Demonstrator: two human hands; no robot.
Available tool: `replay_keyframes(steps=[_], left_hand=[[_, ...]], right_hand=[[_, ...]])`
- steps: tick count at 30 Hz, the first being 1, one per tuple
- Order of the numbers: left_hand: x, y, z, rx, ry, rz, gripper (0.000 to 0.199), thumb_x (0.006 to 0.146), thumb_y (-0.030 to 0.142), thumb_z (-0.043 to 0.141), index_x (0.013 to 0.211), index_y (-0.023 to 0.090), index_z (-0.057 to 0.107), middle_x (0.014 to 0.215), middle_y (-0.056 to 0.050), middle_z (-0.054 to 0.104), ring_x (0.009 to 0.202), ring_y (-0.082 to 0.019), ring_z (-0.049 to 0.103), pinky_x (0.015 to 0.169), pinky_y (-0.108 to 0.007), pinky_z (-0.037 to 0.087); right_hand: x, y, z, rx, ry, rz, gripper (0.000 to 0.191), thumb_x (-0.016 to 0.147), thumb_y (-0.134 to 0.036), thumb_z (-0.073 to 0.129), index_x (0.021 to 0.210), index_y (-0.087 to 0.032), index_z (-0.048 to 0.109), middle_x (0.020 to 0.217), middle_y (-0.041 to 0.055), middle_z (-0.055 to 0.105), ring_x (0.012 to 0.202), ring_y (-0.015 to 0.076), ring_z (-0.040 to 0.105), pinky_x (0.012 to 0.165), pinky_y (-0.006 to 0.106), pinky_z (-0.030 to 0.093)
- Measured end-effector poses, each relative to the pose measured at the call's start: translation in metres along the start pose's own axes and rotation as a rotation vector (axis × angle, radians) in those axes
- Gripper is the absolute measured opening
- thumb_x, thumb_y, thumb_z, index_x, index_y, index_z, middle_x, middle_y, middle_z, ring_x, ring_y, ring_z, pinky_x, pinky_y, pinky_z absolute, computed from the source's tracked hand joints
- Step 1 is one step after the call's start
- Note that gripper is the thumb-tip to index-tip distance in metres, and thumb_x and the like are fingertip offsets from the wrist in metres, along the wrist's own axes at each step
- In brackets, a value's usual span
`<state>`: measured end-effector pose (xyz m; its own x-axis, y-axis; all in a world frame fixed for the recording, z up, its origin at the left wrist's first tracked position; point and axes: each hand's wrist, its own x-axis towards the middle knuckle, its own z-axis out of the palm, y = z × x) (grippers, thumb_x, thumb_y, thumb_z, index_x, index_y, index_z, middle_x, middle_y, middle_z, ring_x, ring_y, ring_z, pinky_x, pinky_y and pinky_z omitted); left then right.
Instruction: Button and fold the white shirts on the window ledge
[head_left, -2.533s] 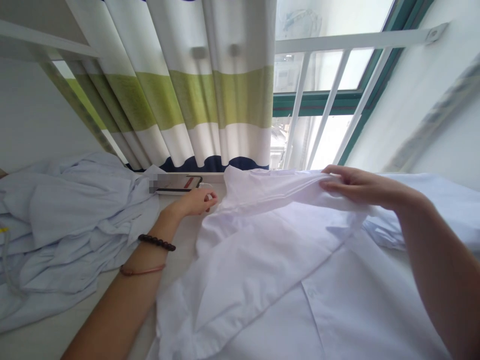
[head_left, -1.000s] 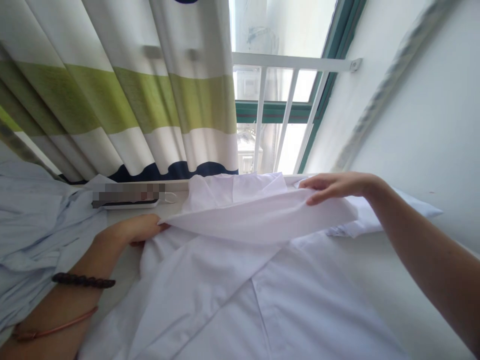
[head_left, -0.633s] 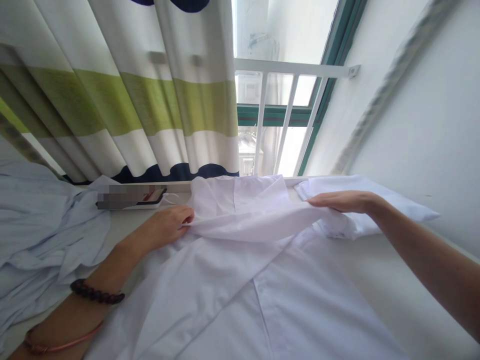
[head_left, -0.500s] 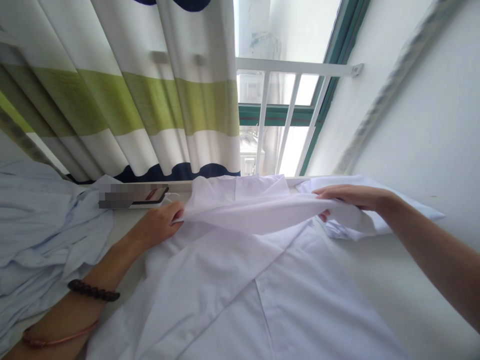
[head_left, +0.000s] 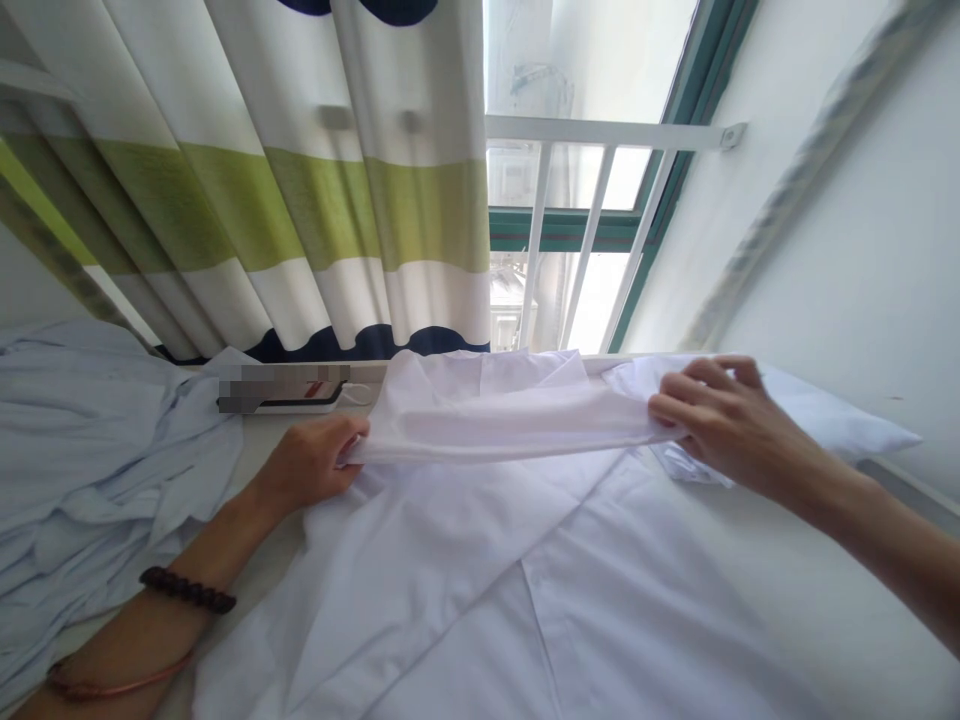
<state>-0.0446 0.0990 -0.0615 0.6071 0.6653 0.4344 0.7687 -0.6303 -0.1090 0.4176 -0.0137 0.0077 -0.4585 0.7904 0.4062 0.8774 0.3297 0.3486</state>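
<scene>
At centre, holding white garment (head_left: 442, 540) by a folded strip: narrow pinch with left hand (head_left: 315, 460) at 8 o'clock, same with right hand (head_left: 720, 410) at 3. Laid out down to 6 o'clock, near phone (head_left: 319, 397) at 9.

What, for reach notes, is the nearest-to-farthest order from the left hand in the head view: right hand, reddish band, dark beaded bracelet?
1. Dark beaded bracelet, left wrist.
2. Reddish band, left forearm.
3. Right hand, across the white cloth.
</scene>
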Motion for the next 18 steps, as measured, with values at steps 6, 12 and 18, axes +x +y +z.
replay_keyframes(steps=[6, 12, 18], left_hand=[[0.005, 0.016, -0.002, -0.003, -0.086, 0.119, 0.014, 0.069, 0.014, 0.05, 0.083, 0.018, 0.05, 0.082, -0.005, 0.058, 0.079, -0.021, 0.056, 0.074, -0.03, 0.042], [0.004, 0.009, 0.005, 0.023, -0.134, -0.041, 0.014, 0.065, 0.01, 0.042, 0.075, 0.02, 0.042, 0.075, -0.003, 0.056, 0.071, -0.02, 0.055, 0.066, -0.029, 0.039], [-0.01, -0.003, 0.005, -0.06, -0.007, -0.249, 0.011, 0.068, 0.015, 0.04, 0.073, 0.022, 0.033, 0.067, 0.003, 0.044, 0.062, -0.014, 0.045, 0.063, -0.026, 0.035]], right_hand=[[-0.024, -0.003, 0.027, 0.4, -0.6, 0.045, 0.02, 0.08, -0.042, 0.062, 0.092, -0.026, 0.063, 0.093, 0.0039, 0.064, 0.086, 0.0245, 0.06, 0.078, 0.037, 0.043], [-0.001, -0.02, 0.046, 0.154, -0.608, 0.072, 0.047, 0.068, -0.007, 0.058, 0.113, -0.018, 0.057, 0.109, 0.0123, 0.063, 0.097, 0.0288, 0.061, 0.084, 0.041, 0.043], [-0.009, 0.013, 0.026, 0.28, -0.442, 0.224, 0.038, 0.074, -0.014, 0.047, 0.107, -0.028, 0.059, 0.104, 0.0066, 0.067, 0.078, 0.0251, 0.066, 0.064, 0.036, 0.047]])
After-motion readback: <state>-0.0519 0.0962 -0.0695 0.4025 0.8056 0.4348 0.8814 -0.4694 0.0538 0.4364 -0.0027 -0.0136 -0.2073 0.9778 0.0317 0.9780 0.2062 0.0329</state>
